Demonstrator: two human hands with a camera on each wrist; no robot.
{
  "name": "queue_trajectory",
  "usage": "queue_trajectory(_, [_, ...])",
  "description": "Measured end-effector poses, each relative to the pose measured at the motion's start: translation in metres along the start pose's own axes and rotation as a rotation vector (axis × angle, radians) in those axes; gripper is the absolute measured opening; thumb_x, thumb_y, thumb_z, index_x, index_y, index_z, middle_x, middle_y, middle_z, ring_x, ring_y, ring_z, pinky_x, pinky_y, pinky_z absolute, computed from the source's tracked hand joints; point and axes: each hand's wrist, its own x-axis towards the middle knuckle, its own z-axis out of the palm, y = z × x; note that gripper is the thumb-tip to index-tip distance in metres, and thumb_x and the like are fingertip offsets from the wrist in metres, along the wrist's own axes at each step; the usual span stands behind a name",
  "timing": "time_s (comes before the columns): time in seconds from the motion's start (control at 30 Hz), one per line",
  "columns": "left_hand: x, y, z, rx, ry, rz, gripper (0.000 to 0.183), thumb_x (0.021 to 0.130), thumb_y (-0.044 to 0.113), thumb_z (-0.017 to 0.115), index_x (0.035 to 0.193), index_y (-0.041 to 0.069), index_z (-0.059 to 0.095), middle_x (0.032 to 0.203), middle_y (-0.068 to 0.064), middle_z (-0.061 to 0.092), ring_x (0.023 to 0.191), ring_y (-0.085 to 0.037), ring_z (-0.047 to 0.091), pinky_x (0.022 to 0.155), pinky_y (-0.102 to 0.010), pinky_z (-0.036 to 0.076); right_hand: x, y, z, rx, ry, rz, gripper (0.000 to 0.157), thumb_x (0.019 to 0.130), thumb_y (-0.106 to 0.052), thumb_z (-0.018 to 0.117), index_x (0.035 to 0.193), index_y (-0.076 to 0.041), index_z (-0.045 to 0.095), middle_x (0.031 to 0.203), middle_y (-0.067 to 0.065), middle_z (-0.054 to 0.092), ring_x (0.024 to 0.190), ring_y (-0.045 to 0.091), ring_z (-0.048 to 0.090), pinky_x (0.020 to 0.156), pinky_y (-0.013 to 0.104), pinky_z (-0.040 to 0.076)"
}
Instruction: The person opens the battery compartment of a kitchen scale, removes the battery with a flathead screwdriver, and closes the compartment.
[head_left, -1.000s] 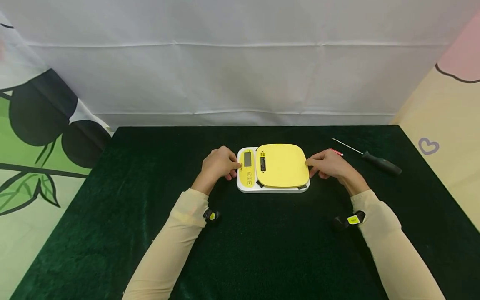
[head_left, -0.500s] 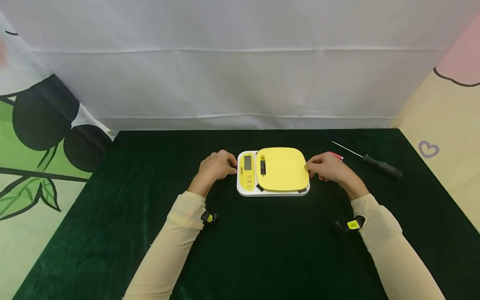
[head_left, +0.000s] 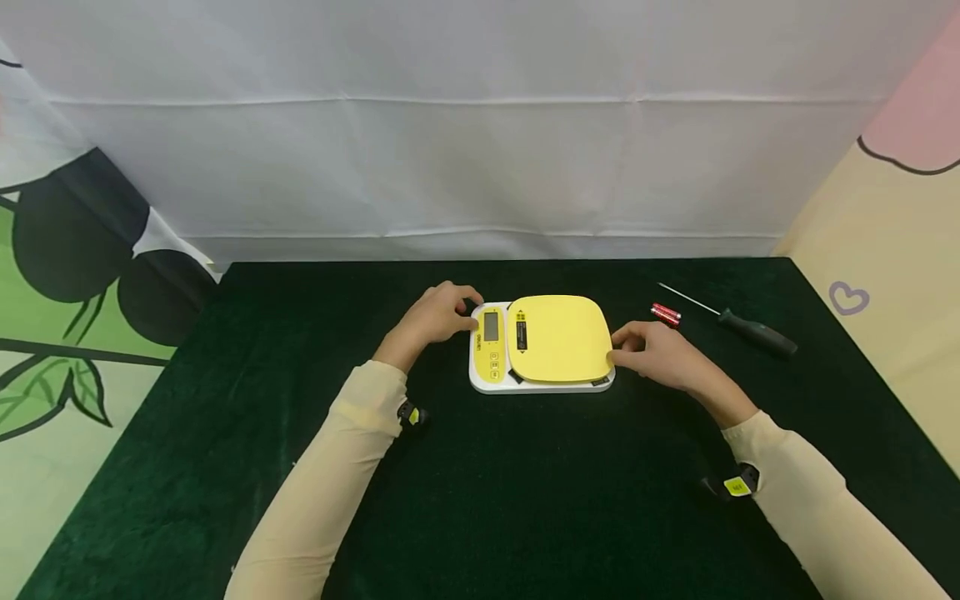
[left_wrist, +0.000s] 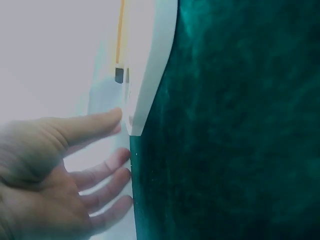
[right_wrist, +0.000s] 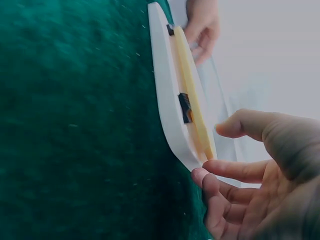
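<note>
A kitchen scale (head_left: pixel 487 388) with a white base and a yellow square platform (head_left: pixel 562 337) lies flat on the dark green cloth. On its left end is a yellow panel with a grey display and buttons. My left hand (head_left: pixel 435 312) is at the scale's left edge, thumb and forefinger spread along it. The left wrist view shows its other fingers loosely extended. My right hand (head_left: pixel 656 354) is at the right edge; in the right wrist view its fingertips (right_wrist: pixel 207 167) touch the scale's corner, while the thumb stands apart from the forefinger.
Red batteries (head_left: pixel 665 314) lie just behind my right hand. Farther right is a screwdriver (head_left: pixel 757 332) with a black handle, its shaft pointing to the back left. A white cloth backdrop (head_left: pixel 480 175) hangs behind the table.
My left hand has shifted toward the scale's back left corner. My right hand has moved down along the right edge, uncovering more of the batteries. The scale stays about where it was.
</note>
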Motion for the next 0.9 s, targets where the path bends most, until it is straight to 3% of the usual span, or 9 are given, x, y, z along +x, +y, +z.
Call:
queue_trajectory(0.2, [0.019, 0.005, -0.005, 0.031, -0.049, 0.087, 0.041, 0.094, 0.025, 0.066, 0.134, 0.023, 0.058, 0.126, -0.008, 0.052, 0.116, -0.028, 0.045, 0.097, -0.046, 0.043, -0.011, -0.003, 0.007, -0.035, 0.013, 0.013, 0.047, 0.089, -0.03, 0.068, 0.123, 0.0, 0.058, 0.094, 0.01, 0.059, 0.071, 0.018, 0.05, 0.061, 0.03, 0.041])
queue_trajectory(0.43, [0.033, 0.011, -0.005, -0.008, -0.132, 0.167, 0.038, 0.095, 0.027, 0.065, 0.133, 0.026, 0.061, 0.13, -0.007, 0.05, 0.12, -0.027, 0.039, 0.102, -0.046, 0.038, -0.016, -0.005, 0.013, -0.018, 0.011, 0.009, 0.052, 0.087, -0.03, 0.071, 0.125, 0.0, 0.053, 0.098, 0.012, 0.057, 0.072, 0.018, 0.049, 0.061, 0.03, 0.041])
queue_trajectory(0.67, [0.041, 0.017, -0.003, -0.018, -0.199, 0.186, 0.041, 0.095, 0.027, 0.065, 0.135, 0.03, 0.059, 0.136, -0.005, 0.045, 0.121, -0.026, 0.036, 0.105, -0.046, 0.036, -0.018, -0.003, 0.019, 0.004, 0.017, 0.013, 0.051, 0.089, -0.031, 0.069, 0.125, 0.0, 0.052, 0.098, 0.012, 0.055, 0.072, 0.018, 0.049, 0.061, 0.03, 0.042])
queue_trajectory(0.9, [0.043, 0.015, 0.001, -0.054, -0.204, 0.249, 0.042, 0.095, 0.021, 0.064, 0.136, 0.029, 0.059, 0.135, -0.005, 0.045, 0.123, -0.027, 0.036, 0.106, -0.046, 0.034, -0.019, -0.002, 0.021, 0.021, 0.037, -0.004, 0.05, 0.089, -0.03, 0.069, 0.125, 0.0, 0.051, 0.096, 0.011, 0.055, 0.071, 0.018, 0.049, 0.06, 0.03, 0.042])
